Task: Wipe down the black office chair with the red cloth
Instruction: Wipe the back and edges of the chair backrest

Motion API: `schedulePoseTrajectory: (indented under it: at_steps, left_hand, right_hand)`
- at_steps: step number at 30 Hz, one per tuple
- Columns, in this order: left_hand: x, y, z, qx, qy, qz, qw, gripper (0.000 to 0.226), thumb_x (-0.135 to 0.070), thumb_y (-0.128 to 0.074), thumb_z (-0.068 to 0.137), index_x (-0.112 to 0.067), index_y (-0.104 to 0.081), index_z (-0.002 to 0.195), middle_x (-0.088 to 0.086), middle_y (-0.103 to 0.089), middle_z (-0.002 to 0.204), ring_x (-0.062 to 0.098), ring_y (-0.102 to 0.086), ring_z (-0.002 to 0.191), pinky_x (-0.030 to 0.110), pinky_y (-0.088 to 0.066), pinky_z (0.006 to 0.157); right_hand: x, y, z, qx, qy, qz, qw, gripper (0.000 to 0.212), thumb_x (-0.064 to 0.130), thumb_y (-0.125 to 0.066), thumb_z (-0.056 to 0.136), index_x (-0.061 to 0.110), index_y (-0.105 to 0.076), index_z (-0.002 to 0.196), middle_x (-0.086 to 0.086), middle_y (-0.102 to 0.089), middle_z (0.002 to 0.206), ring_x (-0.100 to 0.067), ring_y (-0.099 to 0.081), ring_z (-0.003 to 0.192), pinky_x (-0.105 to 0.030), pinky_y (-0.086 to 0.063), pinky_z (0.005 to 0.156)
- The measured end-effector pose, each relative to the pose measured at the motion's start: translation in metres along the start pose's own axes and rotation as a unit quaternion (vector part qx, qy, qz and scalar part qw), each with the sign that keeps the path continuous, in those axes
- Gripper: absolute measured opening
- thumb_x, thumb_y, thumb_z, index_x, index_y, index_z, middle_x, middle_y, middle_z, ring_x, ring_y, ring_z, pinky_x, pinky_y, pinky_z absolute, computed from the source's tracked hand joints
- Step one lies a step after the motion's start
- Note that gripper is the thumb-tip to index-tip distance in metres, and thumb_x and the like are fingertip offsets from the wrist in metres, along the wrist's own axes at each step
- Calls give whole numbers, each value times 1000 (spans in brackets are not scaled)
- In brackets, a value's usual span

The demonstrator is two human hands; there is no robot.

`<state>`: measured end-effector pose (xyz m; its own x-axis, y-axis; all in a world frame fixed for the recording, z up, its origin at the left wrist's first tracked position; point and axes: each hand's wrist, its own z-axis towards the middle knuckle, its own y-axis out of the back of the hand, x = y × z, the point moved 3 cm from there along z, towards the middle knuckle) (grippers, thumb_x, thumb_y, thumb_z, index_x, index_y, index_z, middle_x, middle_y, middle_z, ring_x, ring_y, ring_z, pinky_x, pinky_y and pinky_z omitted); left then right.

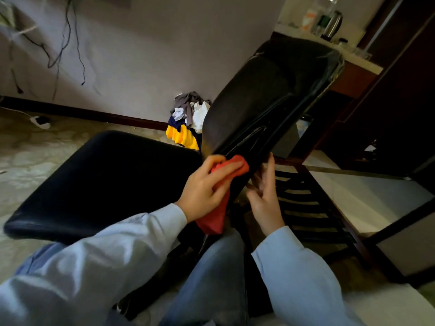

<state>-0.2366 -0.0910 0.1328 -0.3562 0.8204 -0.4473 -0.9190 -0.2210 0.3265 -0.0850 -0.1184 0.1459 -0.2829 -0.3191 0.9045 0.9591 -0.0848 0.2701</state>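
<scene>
The black office chair (106, 180) fills the middle of the head view, its seat to the left and its backrest (266, 100) rising to the upper right. My left hand (207, 187) grips the red cloth (226, 184) and presses it against the lower edge of the backrest, where it meets the seat. The rest of the cloth hangs down below my wrist. My right hand (266, 196) rests with fairly straight fingers against the back side of the backrest's lower edge, just right of the cloth.
A pile of clothes (188, 121) lies on the floor against the wall behind the chair. A dark slatted wooden frame (310, 208) stands to the right. Cables (63, 43) hang on the wall. A counter (367, 62) with a kettle (333, 23) sits at the back right.
</scene>
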Motion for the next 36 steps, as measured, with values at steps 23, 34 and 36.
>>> schedulePoseTrajectory:
  at_steps: [23,34,36]
  left_hand:
    - [41,-28,-86,174,-61,124,975,43,-25,-42,91,-35,-43,132,4,-40,125,28,-61,89,36,-56,63]
    - [24,-4,-59,-9,25,48,998,36,-20,-47,92,-28,-47,127,3,-40,120,19,-52,94,27,-50,73]
    - [16,-5,-44,-9,-18,65,998,36,-19,-47,92,-27,-47,128,5,-40,121,22,-52,97,30,-53,73]
  right_hand:
    - [-37,-11,-20,24,-84,-13,996,92,-11,-39,90,71,-16,125,11,-20,154,-15,-26,141,-46,-29,113]
    - [-58,-17,-26,25,-117,20,993,89,-11,-40,88,64,-20,130,3,-29,152,-15,-30,139,-49,-26,114]
    - [-61,-18,-27,34,-118,20,992,86,-6,-41,84,58,-21,136,2,-29,152,-15,-28,140,-50,-24,114]
